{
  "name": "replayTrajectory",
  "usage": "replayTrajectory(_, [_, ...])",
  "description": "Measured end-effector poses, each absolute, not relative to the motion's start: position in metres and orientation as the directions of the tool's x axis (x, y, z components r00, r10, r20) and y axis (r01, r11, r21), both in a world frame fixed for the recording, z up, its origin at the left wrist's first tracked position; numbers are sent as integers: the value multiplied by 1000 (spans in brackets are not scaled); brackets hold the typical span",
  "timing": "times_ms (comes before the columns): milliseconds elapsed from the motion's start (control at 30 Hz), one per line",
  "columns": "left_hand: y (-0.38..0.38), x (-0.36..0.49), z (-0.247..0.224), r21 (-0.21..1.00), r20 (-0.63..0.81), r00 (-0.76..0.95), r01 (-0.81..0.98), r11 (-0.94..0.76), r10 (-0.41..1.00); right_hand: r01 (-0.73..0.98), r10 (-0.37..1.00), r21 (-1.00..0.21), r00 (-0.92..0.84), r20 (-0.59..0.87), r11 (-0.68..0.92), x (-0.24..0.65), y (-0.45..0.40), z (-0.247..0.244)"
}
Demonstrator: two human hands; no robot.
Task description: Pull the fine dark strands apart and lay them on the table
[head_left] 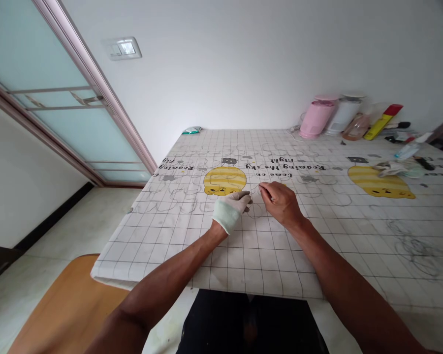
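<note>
My left hand (233, 205), in a white and pale-green glove with grey fingertips, is closed over the middle of the table, just below a yellow striped balloon print. A short gap to its right, my bare right hand (279, 200) is closed in a pinch, thumb against the bent forefinger. Whatever sits between the fingertips of either hand is too fine to make out. Around both hands, thin dark wavy strands (186, 202) lie in rows across the white checked tablecloth (162, 246). A loose tangle of similar strands (421, 250) rests further right.
Along the wall at back right stand a pink cylinder (317, 118), a white cylinder (343, 115) and a yellow-red box (383, 122). Nearer lie a crumpled glove (391, 168) and a clear bottle (409, 149). A green-white packet (192, 130) sits at the far left corner; an orange-brown chair (66, 300) is below.
</note>
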State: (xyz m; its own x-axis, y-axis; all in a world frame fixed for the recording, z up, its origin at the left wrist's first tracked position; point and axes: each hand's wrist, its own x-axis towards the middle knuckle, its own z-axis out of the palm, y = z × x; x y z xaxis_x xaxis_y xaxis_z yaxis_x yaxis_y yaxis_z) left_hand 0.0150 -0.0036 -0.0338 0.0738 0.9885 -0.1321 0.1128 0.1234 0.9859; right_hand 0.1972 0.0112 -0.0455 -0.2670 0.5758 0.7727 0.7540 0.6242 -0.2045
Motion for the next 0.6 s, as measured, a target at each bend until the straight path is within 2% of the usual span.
replayTrajectory(133, [1,13,-37,984,-180,108,-1,181,978,760,559,-186,-266,786,623,194,8,-45])
replayTrajectory(300, [3,7,-39,982,-130,163,-115,149,978,736,562,-222,-250,789,640,193,7,-47])
replayTrajectory(500, [5,-2,-30,996,-88,143,-6,90,986,687,560,-199,-352,750,699,194,4,-45])
replayTrajectory(600, [5,-4,-27,996,-86,156,6,86,984,683,579,-223,-349,737,696,193,2,-40])
